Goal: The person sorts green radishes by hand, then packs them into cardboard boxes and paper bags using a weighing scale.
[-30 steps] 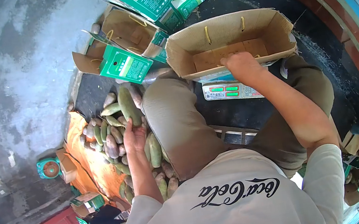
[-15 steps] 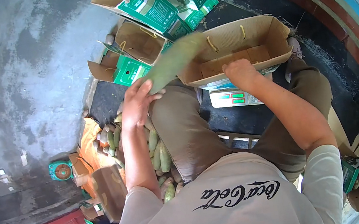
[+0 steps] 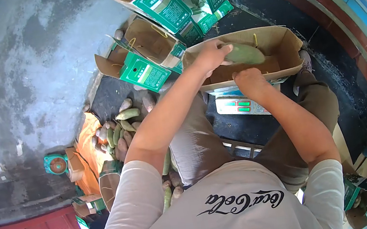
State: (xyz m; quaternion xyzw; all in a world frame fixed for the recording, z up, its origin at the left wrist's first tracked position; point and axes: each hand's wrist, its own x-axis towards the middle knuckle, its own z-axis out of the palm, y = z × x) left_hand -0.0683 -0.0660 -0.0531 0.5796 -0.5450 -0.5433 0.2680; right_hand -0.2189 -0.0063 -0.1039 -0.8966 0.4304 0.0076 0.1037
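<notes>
My left hand point(image 3: 213, 58) is closed around one end of a long green radish point(image 3: 247, 53), which reaches over the opening of a cardboard box point(image 3: 283, 40) and points to the right. My right hand point(image 3: 250, 82) grips the near rim of this box, its fingers curled over the edge. Yellow cord handles show on the box's inner wall. Beneath it sits a white digital scale point(image 3: 230, 105) with lit green displays, standing between my legs.
Green radishes point(image 3: 117, 135) lie heaped on the floor to my left, beside an orange sheet point(image 3: 88, 153). Open green-and-brown boxes point(image 3: 150, 71) stand ahead on the left, with taller printed cartons point(image 3: 167, 9) behind them. A grey wall point(image 3: 30, 86) borders the left side.
My left hand has carried the radish rightwards from beside the box to over its opening. My right hand stays on the rim.
</notes>
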